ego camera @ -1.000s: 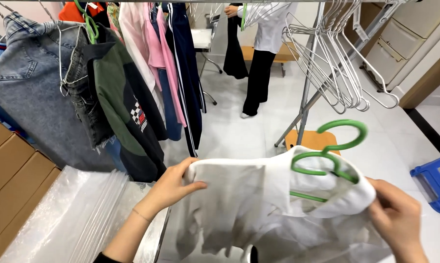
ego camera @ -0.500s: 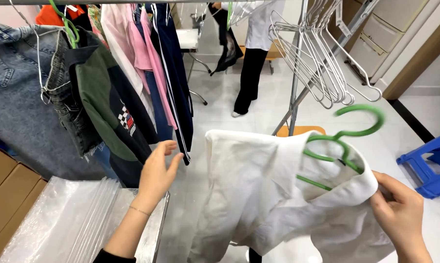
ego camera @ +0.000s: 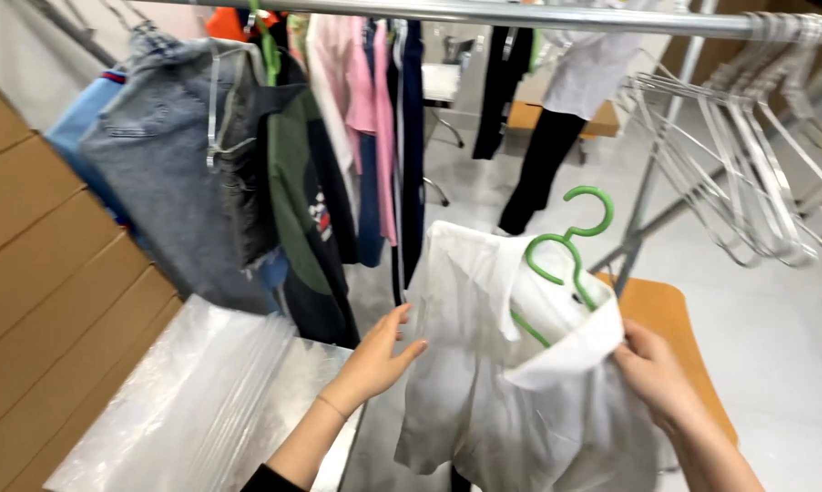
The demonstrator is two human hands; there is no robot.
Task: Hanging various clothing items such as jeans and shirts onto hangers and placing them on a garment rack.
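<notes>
Nearest, the right hand (ego camera: 652, 374) pinches the collar of the white shirt (ego camera: 511, 401); the left hand (ego camera: 379, 355), open, touches its shoulder. The green hanger (ego camera: 566, 251) sits half inside; that shoulder could slip off before reaching the rail (ego camera: 484, 14).

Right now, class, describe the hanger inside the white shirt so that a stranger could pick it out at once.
Find the long metal rail across the top, crowded with hung clothes. Below it, between the left hand and right hand, is a white collared shirt. The hanger rises from its collar: green plastic with a curled hook, unlike the bare silver wire hangers on the rail.
</notes>
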